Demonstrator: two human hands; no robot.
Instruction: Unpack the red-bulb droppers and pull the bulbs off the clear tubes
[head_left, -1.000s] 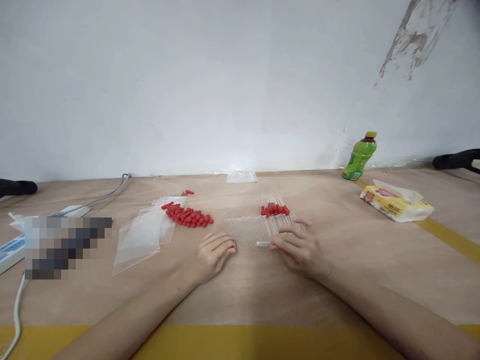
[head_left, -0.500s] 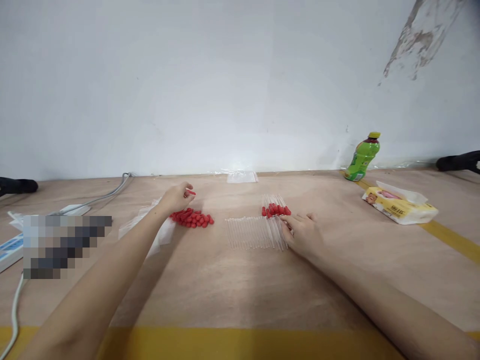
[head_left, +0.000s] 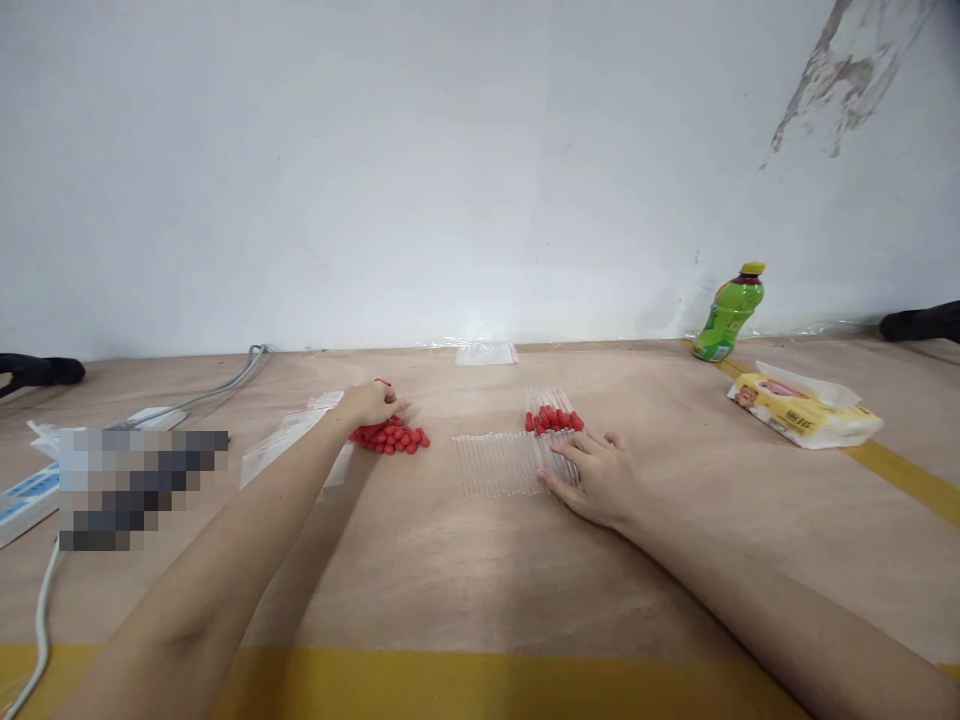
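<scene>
Beside the pile of small red rubber bulbs (head_left: pixel 400 438), my left hand (head_left: pixel 369 405) has its fingers curled, and a thin red bit, seemingly one of the bulbs, sticks up behind them. Its fingertips are partly hidden. My right hand (head_left: pixel 600 480) rests with fingers apart on the right end of a row of clear thin tubes (head_left: pixel 495 463). Just beyond that row lie several tubes fitted with red bulbs (head_left: pixel 553 420), their clear stems pointing to the wall.
Clear plastic bags (head_left: pixel 289 440) lie under my left forearm. A white power strip (head_left: pixel 30 500) with cables is at left. On the right stand a green drink bottle (head_left: pixel 729 315) and a yellow tissue pack (head_left: pixel 802 412). Another plastic bag (head_left: pixel 486 354) lies by the wall.
My left hand has shifted slightly right and down, over the red bulbs. My right hand's fingers have spread and reach further left across the clear tubes.
</scene>
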